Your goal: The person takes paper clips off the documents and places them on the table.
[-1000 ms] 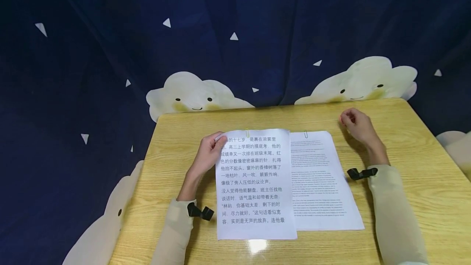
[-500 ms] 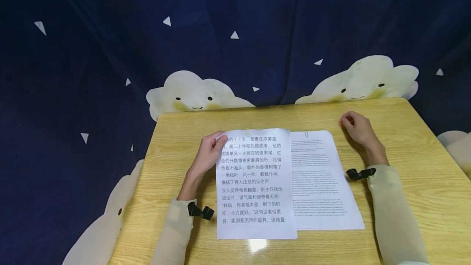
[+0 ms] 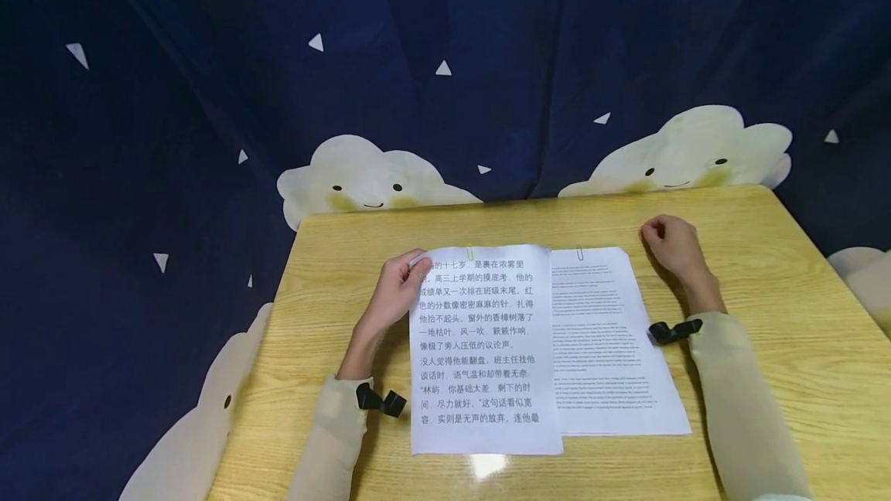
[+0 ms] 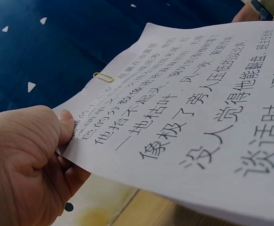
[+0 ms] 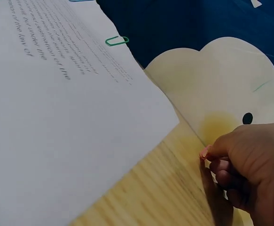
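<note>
My left hand (image 3: 398,284) pinches the upper left corner of a sheaf of paper with large Chinese print (image 3: 480,346), thumb on top. In the left wrist view that corner stands raised, and a yellow paper clip (image 4: 104,77) sits on the top edge. The sheaf overlaps the left side of a second sheaf with small English print (image 3: 605,346). A green paper clip (image 5: 117,41) is on that one's top edge. To its right, low over the table, my right hand (image 3: 674,244) pinches a small pink-red thing (image 5: 205,152) between thumb and finger; its kind is too small to make out.
The wooden table (image 3: 773,292) extends around both sheaves, its far edge against a dark blue curtain (image 3: 445,6) printed with clouds and triangles. Black wrist pieces (image 3: 381,400) sit at both cuffs. A blue sliver (image 5: 82,1) shows at the English sheaf's top edge.
My right hand and forearm have shifted slightly left and toward me, still pinching the small pink-red thing. The left hand and both sheaves have hardly moved.
</note>
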`<state>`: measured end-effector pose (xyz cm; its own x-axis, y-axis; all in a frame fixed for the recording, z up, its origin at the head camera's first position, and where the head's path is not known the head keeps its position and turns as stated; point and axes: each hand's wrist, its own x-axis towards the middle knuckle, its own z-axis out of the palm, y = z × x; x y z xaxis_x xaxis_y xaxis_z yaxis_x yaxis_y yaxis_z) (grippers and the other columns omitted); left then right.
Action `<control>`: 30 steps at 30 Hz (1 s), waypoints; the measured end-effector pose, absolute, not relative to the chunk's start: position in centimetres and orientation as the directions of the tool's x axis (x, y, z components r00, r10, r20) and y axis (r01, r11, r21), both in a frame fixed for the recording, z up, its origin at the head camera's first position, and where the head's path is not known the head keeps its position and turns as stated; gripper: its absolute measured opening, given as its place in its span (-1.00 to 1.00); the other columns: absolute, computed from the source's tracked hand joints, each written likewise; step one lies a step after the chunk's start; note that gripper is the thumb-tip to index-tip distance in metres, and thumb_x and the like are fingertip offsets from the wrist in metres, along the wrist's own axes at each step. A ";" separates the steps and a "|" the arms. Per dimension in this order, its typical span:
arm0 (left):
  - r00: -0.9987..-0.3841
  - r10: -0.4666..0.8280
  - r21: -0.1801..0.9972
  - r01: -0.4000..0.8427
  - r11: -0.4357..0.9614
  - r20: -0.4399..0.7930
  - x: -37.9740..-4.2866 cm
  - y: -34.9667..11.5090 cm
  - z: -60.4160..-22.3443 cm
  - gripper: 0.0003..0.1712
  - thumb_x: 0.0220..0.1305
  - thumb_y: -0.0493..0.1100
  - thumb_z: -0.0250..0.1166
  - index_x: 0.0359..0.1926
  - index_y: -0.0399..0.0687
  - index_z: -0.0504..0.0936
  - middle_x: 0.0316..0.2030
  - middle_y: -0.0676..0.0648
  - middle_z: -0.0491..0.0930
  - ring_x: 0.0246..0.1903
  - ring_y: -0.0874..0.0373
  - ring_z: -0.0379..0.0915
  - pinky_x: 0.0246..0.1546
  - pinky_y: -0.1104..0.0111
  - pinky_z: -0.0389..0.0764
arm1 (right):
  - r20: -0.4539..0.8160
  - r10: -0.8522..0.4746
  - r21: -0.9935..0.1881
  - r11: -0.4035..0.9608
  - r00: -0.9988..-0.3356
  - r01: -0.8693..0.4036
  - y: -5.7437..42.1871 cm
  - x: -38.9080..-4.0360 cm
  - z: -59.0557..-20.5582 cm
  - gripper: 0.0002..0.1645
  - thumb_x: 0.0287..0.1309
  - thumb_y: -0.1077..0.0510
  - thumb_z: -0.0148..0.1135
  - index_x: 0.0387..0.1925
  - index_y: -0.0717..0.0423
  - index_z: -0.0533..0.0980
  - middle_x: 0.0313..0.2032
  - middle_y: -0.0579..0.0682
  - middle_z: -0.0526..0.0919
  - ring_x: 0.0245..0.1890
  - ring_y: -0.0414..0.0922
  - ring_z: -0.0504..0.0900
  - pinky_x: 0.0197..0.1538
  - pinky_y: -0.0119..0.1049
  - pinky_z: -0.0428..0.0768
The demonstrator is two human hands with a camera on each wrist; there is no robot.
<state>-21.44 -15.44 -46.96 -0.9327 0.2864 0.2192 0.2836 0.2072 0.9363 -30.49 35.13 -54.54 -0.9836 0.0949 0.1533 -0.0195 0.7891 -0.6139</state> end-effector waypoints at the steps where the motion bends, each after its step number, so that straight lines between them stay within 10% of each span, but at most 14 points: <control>1: -0.933 0.285 0.935 0.284 0.211 0.219 -21.4 -15.4 -47.0 -0.69 0.49 -0.08 0.03 -0.35 -0.14 0.55 -0.63 -0.16 0.37 -0.63 0.12 0.42 -0.64 0.46 0.33 | 0.156 0.101 -0.613 0.790 -0.983 -0.016 35.1 -30.5 -54.6 -0.66 0.43 0.05 -0.03 -0.17 0.26 0.52 -0.28 0.20 0.54 -0.34 0.04 0.43 -0.39 -0.25 0.40; 23: -0.931 0.298 0.933 0.283 0.221 0.212 -20.1 -14.8 -44.1 -0.71 0.49 -0.28 0.01 -0.32 -0.39 0.55 -0.63 -0.29 0.33 -0.63 -0.05 0.37 -0.62 0.49 0.31 | 0.105 0.184 -0.685 0.726 -0.977 0.063 34.4 -30.1 -53.3 -0.48 0.42 -0.09 -0.06 0.00 0.29 0.50 -0.19 0.21 0.53 -0.27 0.03 0.43 -0.45 -0.39 0.39; 30: -0.930 0.301 0.935 0.283 0.212 0.213 -20.2 -15.0 -44.0 -0.72 0.48 -0.30 0.01 -0.27 -0.40 0.58 -0.61 -0.33 0.38 -0.63 -0.06 0.39 -0.61 0.48 0.34 | 0.286 0.176 -0.704 0.706 -0.942 -0.082 33.9 -30.1 -50.7 -0.60 0.40 0.04 -0.06 -0.06 0.25 0.56 -0.30 0.13 0.56 -0.41 -0.09 0.42 -0.49 -0.47 0.35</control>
<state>-20.19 -15.01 -43.95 -0.9295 0.3008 0.2134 0.2833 0.2120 0.9353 -30.08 33.90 -50.72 -0.9420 0.1759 0.2859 -0.0818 0.7057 -0.7038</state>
